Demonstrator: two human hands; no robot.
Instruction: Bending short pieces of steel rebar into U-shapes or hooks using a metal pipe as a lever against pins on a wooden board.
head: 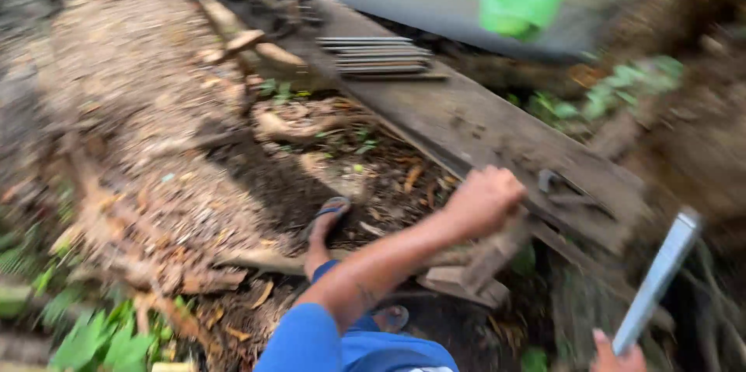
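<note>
One short, rough block of brown wood (488, 257) stands under the left hand (483, 199), whose fingers are curled shut around its upper end. The block's long axis tilts, top toward the weathered grey plank (482, 127), base on a flat wood offcut (458, 282). The right hand (618, 354), farther off at the lower edge, grips a long flat metal blade (657, 279) pointing up and away. A sandalled foot (325, 220) rests on leaf-strewn earth.
</note>
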